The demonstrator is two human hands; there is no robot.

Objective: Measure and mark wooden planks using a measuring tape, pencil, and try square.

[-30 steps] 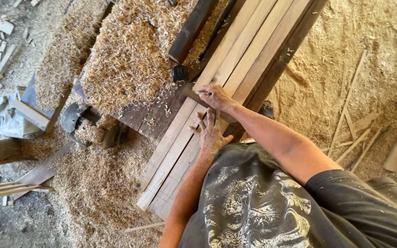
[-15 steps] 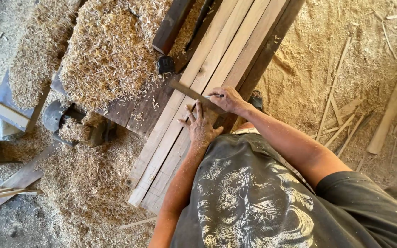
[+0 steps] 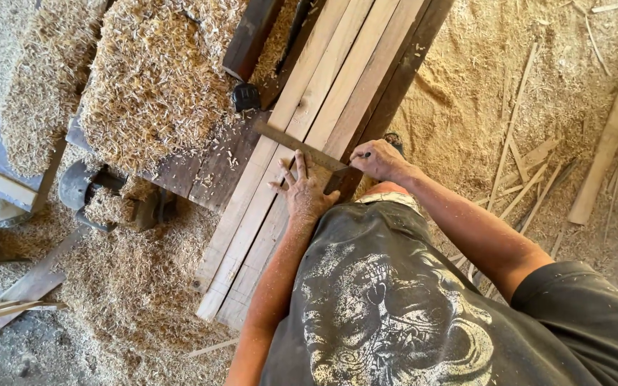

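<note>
Around me the floor is thick with sawdust, wood shavings heaped high, thin offcut strips scattered in daylight.

A square lies across the planks on the bench — shavings heaped to their left.

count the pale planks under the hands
3 pale planks, side by side: left plank, middle plank, right plank. More may lie hidden under the left hand.

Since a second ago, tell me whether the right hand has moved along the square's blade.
Yes. The right hand slid along the square's blade across the planks, from their middle to their outer edge, away from the dark knob.
</note>
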